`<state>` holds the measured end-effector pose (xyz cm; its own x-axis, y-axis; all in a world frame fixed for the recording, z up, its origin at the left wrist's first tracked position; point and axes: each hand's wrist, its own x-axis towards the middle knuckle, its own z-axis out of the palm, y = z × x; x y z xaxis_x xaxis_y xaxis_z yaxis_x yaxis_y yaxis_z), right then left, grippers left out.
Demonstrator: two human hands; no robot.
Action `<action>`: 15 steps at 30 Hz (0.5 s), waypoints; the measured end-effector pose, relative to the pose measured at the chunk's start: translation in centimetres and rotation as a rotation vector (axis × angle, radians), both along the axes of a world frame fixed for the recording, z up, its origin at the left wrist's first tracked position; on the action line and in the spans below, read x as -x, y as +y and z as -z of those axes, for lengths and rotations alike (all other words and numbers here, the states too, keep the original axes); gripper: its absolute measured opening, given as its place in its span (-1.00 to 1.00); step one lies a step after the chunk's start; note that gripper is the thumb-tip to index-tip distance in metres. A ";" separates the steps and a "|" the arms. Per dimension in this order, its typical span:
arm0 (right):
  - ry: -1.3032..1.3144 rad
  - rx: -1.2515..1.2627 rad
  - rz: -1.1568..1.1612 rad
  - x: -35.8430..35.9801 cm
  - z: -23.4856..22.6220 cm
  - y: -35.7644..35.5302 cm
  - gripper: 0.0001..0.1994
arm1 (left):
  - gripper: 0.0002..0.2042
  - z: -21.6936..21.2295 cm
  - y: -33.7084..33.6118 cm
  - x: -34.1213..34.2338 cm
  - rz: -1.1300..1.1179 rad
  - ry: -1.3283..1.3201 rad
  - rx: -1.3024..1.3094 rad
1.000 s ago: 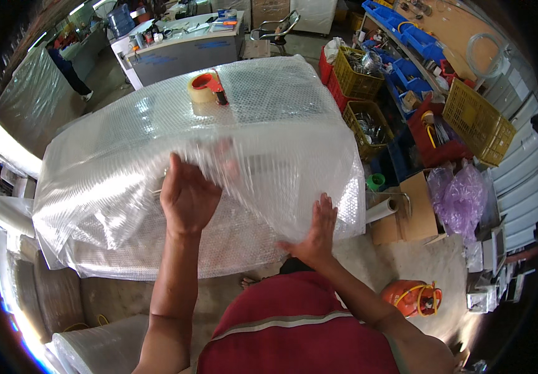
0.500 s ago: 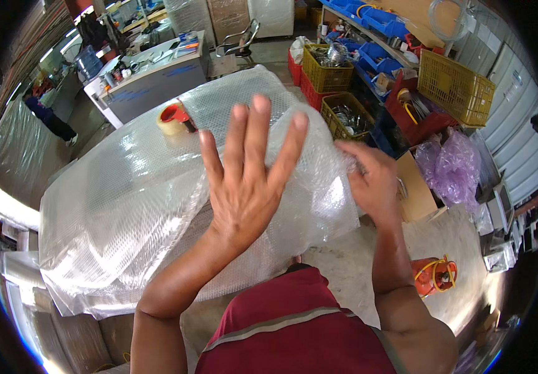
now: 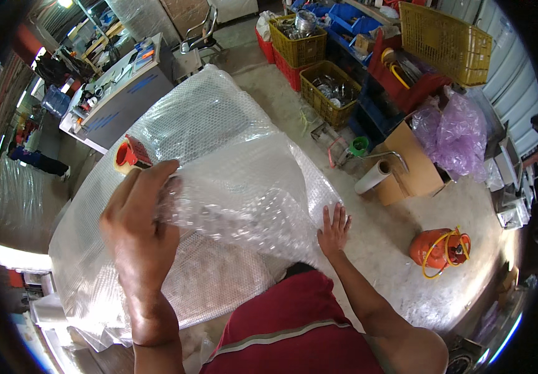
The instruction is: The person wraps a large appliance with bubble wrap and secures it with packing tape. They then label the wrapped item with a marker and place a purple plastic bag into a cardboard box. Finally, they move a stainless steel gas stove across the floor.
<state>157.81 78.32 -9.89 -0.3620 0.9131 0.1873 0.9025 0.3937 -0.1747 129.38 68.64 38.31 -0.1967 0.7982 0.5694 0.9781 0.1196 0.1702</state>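
Half a second ago the left hand (image 3: 139, 227) was spread open in front of the camera and the right hand (image 3: 333, 229) was up on the wrap; now the left has closed on a loose flap of bubble wrap (image 3: 244, 187) and lifted it, while the right has dropped to the near edge.

Nearest, the left fingers (image 3: 160, 177) are clenched around the flap's edge, holding it raised above the bundle. The right hand lies flat with its fingers released and spread, pressing the sheet's lower corner against the side of the big wrapped object (image 3: 182, 131).

That object seems already covered across its top and sides. The flap in hand is what remains loose, and no tape can be seen on this near seam, so I judge the wrapping mostly done, with folding down and fastening of this end left.

Just beyond the left hand, a tape roll (image 3: 125, 157) with a red dispenser rests on the bundle, within reach.

Farther off on the floor stand an orange gas cylinder (image 3: 438, 247), a cardboard box (image 3: 409, 165) and yellow crates (image 3: 328, 93).
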 end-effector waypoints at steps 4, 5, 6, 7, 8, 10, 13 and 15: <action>0.052 -0.154 0.028 1.5 2.3 6.4 -0.02 | -0.62 -0.4 2.3 0.7 -0.077 0.117 -0.031; 0.123 -0.150 0.058 1.6 1.7 7.7 -0.06 | -0.64 -0.3 2.8 1.0 -0.115 0.127 -0.035; 0.153 -0.174 0.019 1.6 1.0 8.7 -0.12 | -0.58 -0.3 3.1 1.2 -0.103 0.161 -0.033; 0.173 -0.181 -0.011 1.4 0.3 9.5 -0.18 | -0.53 0.1 3.4 1.1 -0.090 0.167 -0.041; 0.182 -0.181 -0.046 1.1 -0.4 10.2 -0.23 | -0.47 0.5 3.6 1.0 -0.078 0.161 -0.081; 0.240 -0.351 -0.135 0.4 -1.2 10.3 -0.38 | -0.28 1.3 3.8 0.3 -0.028 0.206 -0.048; 0.924 0.074 -0.034 1.1 -0.9 7.6 -0.53 | -0.32 2.2 3.5 -0.8 0.039 0.301 0.141; 1.344 0.320 -0.018 3.2 -0.5 4.1 -0.60 | -0.63 2.2 3.0 -0.7 0.038 0.240 0.271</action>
<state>154.64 82.44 -9.35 -0.0842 0.9794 0.1837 -0.0344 0.1814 -0.9828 130.05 71.67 36.06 -0.0509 0.9304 0.3629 0.9910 0.0922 -0.0973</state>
